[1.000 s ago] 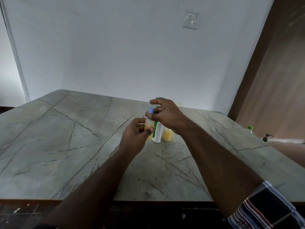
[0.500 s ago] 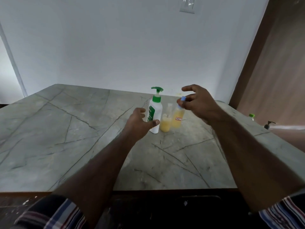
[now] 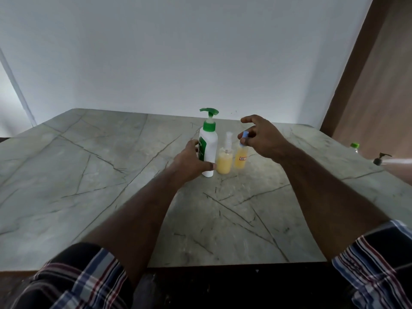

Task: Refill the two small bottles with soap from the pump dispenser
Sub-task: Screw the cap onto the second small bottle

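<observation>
His left hand (image 3: 191, 160) wraps the light, slick pump dispenser (image 3: 208, 146) low, while his right hand (image 3: 259, 137) pinches the small bottle's blue cap (image 3: 244, 135).

Left hand (image 3: 189, 160) has its grip around the white pump dispenser (image 3: 208, 150), standing upright on the marble worktop (image 3: 89, 186). Right next to it sit two small yellow bottles; the right hand (image 3: 262, 139) pinches the blue cap (image 3: 244, 135) of the labelled bottle (image 3: 240, 158), the clear-topped bottle (image 3: 224, 162) between.
</observation>
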### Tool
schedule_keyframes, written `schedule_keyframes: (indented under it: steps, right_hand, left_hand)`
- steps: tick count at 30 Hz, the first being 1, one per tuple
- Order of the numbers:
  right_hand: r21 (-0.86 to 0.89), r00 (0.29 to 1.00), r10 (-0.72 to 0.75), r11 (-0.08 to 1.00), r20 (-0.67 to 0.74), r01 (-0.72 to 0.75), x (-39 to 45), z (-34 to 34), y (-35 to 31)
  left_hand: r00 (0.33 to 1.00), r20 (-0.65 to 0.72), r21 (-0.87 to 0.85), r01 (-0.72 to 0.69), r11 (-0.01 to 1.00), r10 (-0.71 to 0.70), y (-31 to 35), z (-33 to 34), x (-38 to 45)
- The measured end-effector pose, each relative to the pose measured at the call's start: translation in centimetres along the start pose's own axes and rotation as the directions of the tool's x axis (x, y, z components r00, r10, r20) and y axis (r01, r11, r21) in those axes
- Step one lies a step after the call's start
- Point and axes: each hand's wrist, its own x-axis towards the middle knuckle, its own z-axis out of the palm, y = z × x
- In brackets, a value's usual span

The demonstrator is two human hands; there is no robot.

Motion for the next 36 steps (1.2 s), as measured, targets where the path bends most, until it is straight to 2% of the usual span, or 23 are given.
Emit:
schedule_keyframes:
  steps: [5,16,23,27,31,36]
  right_hand:
    - [0.032,0.998,0.003,0.999,0.065,-0.005,0.8,0.7,0.9]
    - [0.110,0.996,0.020,0.994,0.083,-0.029,0.3,0.5,1.0]
    - [0.071,0.997,0.031,0.997,0.072,-0.036,-0.2,0.7,0.2]
    - [0.038,0.998,0.024,0.999,0.066,-0.027,-0.7,0.5,-0.5]
    - [0.000,0.999,0.027,1.000,0.028,-0.027,-1.4,0.1,-1.1]
    - [-0.079,0.992,0.013,0.997,-0.128,-0.023,-2.8,-0.1,-2.1]
  left_hand:
    - [1.000,-0.022,0.010,-0.004,1.000,0.004,-0.7,-0.2,0.6]
    - [0.998,-0.022,-0.003,0.057,0.998,-0.057,-0.4,-1.3,0.0]
    - [0.993,-0.040,0.133,0.116,0.984,-0.111,-0.1,-1.2,-0.9]
    - [0.995,-0.066,0.138,0.085,0.987,-0.076,0.1,-1.3,-1.3]
    - [0.990,-0.133,0.164,0.070,0.984,-0.048,0.2,-1.3,-1.5]
    - [0.982,-0.188,0.213,0.029,0.977,0.012,0.4,-1.1,-2.5]
